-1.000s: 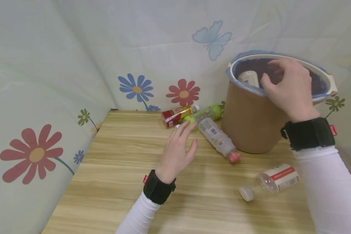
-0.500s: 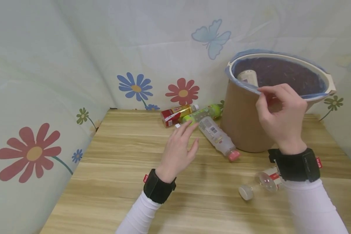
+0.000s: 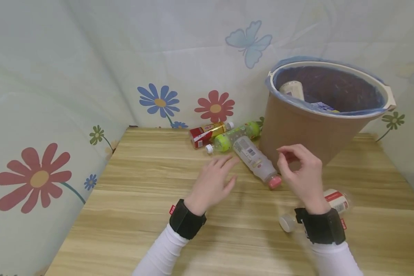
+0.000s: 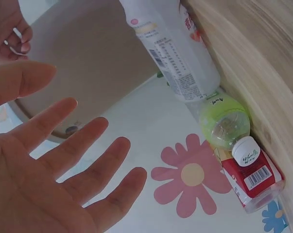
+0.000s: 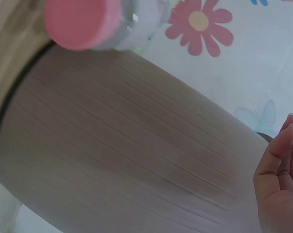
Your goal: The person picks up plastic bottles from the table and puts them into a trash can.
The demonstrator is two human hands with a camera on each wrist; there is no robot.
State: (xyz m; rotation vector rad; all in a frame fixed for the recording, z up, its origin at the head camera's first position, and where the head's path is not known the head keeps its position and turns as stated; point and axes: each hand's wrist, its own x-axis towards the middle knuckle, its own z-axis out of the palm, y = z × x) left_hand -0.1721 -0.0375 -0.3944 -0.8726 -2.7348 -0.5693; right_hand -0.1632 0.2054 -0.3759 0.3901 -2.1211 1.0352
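Note:
My left hand (image 3: 212, 186) hovers over the table with fingers spread and nothing in it, just short of several lying bottles. Nearest to it is a whitish bottle (image 3: 253, 157) with a pink cap (image 3: 275, 181). Behind that lie a green-labelled bottle (image 3: 223, 142) and a red and gold bottle (image 3: 207, 134). My right hand (image 3: 303, 174), loosely curled and holding nothing, is in front of the brown bin (image 3: 293, 130), close to the pink cap. Under the right wrist lies a clear bottle (image 3: 336, 200) with a red and white label, partly hidden by the wristband.
The bin has a blue liner (image 3: 352, 112) over its rim. Inside it show a pale can-like container (image 3: 292, 90) and a blue, white and yellow item (image 3: 324, 106). A flower-printed sheet (image 3: 179, 46) stands behind the wooden table (image 3: 131, 184).
My right hand has come out of the bin opening and moved down and left towards the pink-capped bottle. The blue, white and yellow item now shows. My left hand has shifted slightly.

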